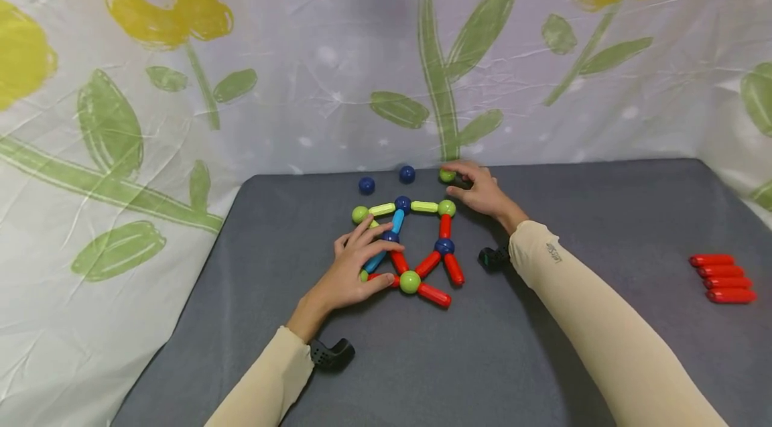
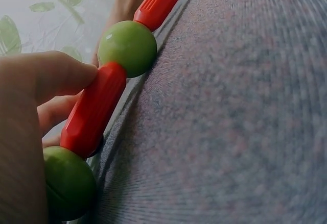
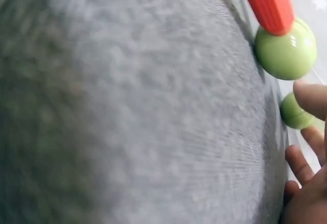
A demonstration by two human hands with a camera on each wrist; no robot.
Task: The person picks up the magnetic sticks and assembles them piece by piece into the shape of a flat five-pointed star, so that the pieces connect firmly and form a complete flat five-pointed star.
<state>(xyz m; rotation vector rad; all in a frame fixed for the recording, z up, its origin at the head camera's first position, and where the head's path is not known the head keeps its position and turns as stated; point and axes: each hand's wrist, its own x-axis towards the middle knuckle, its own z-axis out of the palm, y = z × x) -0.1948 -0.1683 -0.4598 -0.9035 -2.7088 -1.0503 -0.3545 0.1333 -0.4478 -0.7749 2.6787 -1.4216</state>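
A flat structure of rods and balls lies on the grey mat. It joins red rods (image 1: 434, 295), light-green rods (image 1: 425, 206), blue rods (image 1: 375, 261), green balls (image 1: 410, 281) and dark-blue balls (image 1: 444, 246). My left hand (image 1: 356, 263) spreads over its left side, fingers fairly straight; in the left wrist view the thumb (image 2: 66, 76) touches a red rod (image 2: 97, 109) between two green balls. My right hand (image 1: 479, 192) reaches behind the structure to a loose green ball (image 1: 447, 175), its index finger extended over the ball and the thumb apart from it. Part of the structure's left is hidden.
Two loose dark-blue balls (image 1: 366, 186) lie behind the structure near the mat's back edge. Several red rods (image 1: 730, 278) lie in a stack-like row at the far right. A flower-printed curtain (image 1: 289, 78) hangs behind the mat (image 1: 579, 246).
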